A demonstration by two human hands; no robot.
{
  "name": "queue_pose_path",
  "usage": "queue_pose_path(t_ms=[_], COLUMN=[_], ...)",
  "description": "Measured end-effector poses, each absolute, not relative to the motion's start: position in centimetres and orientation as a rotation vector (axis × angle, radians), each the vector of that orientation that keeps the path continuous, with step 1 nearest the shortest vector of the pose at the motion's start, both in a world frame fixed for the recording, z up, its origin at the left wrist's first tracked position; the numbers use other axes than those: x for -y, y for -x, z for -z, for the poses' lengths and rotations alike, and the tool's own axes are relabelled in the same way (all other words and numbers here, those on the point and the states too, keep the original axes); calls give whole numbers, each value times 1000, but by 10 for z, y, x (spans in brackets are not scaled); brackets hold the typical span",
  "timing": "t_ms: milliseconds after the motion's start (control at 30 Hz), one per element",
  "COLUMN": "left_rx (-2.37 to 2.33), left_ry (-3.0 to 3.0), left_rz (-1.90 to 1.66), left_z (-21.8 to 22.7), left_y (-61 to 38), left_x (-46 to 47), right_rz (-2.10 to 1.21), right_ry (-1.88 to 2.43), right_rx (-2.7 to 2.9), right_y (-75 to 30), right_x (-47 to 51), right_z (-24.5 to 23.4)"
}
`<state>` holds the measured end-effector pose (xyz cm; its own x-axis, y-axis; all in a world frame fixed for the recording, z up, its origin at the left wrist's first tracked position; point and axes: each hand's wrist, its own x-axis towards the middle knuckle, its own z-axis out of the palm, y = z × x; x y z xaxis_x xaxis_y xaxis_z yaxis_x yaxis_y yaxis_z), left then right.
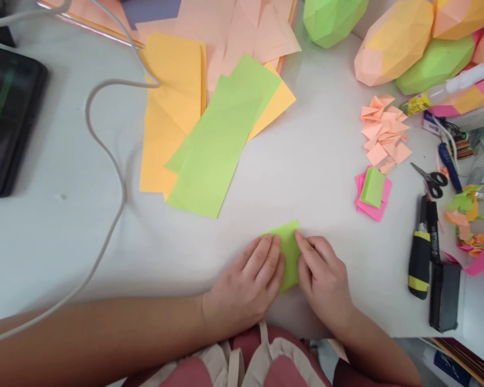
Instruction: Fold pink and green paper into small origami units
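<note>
A small piece of green paper (pixel 289 252) lies on the white table near its front edge. My left hand (pixel 250 279) rests flat over the paper's left part, its fingers stretched out and covering that side. At the right edge my right hand (pixel 326 274) pinches the paper, index fingertip near the top right corner; the thumb is partly hidden. Farther back lie long green paper strips (pixel 221 145), on top of orange paper sheets (pixel 171 107). To the right sits a small stack of folded green paper (pixel 373 187) on pink paper squares (pixel 381 209).
Folded peach pieces (pixel 383 129) lie at the right, near scissors (pixel 431 180), a utility knife (pixel 419 263) and a black box (pixel 444 295). Faceted paper shapes (pixel 395 40) and a glue bottle (pixel 431 97) are behind. A white cable (pixel 123 188) and dark tablet (pixel 12 118) occupy the left.
</note>
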<state>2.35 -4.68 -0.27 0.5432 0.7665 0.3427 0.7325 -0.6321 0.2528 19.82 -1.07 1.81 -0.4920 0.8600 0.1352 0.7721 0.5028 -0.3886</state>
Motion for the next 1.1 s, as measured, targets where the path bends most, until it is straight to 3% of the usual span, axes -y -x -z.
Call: queue_pose_path(t_ms=[1100], left_rx=[-1325], left_ry=[-2685], left_rz=[-651], left_z=[2], left_y=[-23], left_x=[48], right_rz=[-407], right_ry=[1393], right_rx=[2443], right_y=[-198], right_x=[11], right_z=[-18])
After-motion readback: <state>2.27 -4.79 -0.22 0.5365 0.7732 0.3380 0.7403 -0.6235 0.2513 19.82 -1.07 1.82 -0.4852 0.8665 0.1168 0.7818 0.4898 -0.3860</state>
